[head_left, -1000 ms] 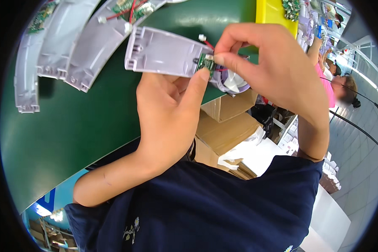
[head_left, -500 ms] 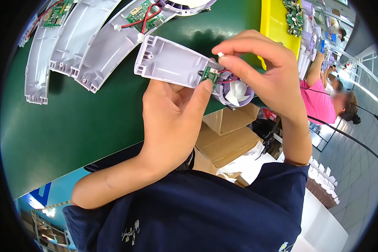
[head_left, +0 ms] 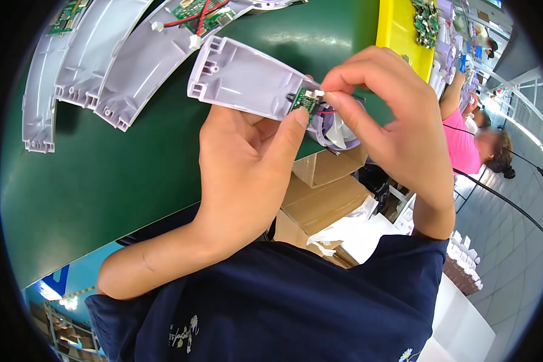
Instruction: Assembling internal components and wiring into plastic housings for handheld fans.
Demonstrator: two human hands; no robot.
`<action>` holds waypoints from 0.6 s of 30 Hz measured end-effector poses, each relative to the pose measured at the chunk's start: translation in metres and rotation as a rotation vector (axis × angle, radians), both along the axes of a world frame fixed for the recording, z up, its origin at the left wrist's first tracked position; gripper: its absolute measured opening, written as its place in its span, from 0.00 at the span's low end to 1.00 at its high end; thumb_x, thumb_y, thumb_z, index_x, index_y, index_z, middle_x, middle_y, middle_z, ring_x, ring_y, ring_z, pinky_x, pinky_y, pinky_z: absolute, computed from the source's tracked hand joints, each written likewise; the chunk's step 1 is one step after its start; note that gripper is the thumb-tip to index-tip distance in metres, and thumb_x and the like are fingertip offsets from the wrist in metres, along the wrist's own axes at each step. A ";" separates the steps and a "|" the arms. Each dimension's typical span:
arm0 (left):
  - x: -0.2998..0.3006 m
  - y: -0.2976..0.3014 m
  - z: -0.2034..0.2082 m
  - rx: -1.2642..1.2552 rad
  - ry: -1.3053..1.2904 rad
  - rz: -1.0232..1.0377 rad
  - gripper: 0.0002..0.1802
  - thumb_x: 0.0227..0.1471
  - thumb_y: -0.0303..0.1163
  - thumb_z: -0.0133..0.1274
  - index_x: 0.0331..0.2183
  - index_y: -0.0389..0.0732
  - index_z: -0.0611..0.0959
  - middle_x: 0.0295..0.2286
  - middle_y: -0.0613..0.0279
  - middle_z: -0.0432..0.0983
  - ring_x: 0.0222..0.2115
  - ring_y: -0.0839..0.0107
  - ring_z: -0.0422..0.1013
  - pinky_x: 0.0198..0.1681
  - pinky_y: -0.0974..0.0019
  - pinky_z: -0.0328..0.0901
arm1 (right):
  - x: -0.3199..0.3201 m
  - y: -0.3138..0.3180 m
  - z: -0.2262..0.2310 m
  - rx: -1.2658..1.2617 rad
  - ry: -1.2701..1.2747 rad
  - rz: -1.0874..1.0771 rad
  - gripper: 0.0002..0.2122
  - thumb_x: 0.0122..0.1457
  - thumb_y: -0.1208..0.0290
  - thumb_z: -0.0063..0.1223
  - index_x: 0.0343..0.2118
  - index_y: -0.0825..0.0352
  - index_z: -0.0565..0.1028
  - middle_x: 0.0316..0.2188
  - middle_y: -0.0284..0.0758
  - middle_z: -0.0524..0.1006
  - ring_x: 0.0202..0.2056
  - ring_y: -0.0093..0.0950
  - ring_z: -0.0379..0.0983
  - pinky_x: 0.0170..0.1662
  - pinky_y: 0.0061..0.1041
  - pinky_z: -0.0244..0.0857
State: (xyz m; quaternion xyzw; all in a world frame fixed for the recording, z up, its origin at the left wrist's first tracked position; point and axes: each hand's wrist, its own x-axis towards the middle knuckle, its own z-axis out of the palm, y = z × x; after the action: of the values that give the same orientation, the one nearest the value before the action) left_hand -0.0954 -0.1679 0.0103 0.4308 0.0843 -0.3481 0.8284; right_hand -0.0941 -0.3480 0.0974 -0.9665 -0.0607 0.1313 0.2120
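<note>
My left hand (head_left: 250,160) grips a pale lilac plastic fan housing (head_left: 247,75) from below, its thumb pressed on the small green circuit board (head_left: 306,104) inside. At the housing's right end sits a white fan blade (head_left: 339,134), partly covered by my right hand (head_left: 383,102). Thumb and forefinger of that hand pinch a small white wire connector (head_left: 320,93) against the edge of the board. A red wire (head_left: 326,111) runs below those fingertips toward the fan end.
More lilac housings (head_left: 142,72) lie at the upper left of the green table (head_left: 127,181), some with boards and red-black wires. A yellow tray (head_left: 398,36) holds several circuit boards (head_left: 426,24). Cardboard boxes (head_left: 323,205) stand below the table edge. A person in pink (head_left: 463,148) sits at right.
My right hand has lowered the white connector from above the housing to the circuit board's edge. The left hand keeps its hold, with its thumb still on the board.
</note>
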 end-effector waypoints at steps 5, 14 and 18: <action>0.000 -0.001 0.002 0.008 -0.013 -0.013 0.16 0.63 0.22 0.59 0.50 0.32 0.75 0.45 0.58 0.80 0.44 0.74 0.76 0.50 0.67 0.70 | 0.008 0.009 0.012 -0.205 -0.021 0.122 0.07 0.54 0.81 0.64 0.35 0.69 0.78 0.30 0.35 0.76 0.34 0.35 0.74 0.37 0.31 0.67; 0.000 -0.006 0.003 -0.059 0.026 0.042 0.17 0.60 0.16 0.54 0.50 0.30 0.71 0.44 0.53 0.78 0.45 0.69 0.77 0.52 0.64 0.73 | 0.025 0.026 0.029 -0.473 0.108 0.258 0.05 0.54 0.78 0.62 0.31 0.65 0.75 0.28 0.34 0.76 0.29 0.38 0.76 0.30 0.35 0.67; 0.002 -0.006 0.002 -0.034 0.035 0.002 0.19 0.59 0.15 0.54 0.51 0.28 0.70 0.44 0.50 0.79 0.47 0.66 0.78 0.54 0.63 0.72 | 0.033 0.033 0.031 -0.589 0.125 0.362 0.06 0.51 0.78 0.62 0.30 0.65 0.75 0.25 0.35 0.75 0.29 0.39 0.76 0.30 0.36 0.67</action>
State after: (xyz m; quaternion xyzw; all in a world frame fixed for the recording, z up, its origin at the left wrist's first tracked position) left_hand -0.0937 -0.1735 0.0119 0.4106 0.0932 -0.3560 0.8343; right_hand -0.0613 -0.3153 0.1287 -0.9498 -0.1776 0.2376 -0.0996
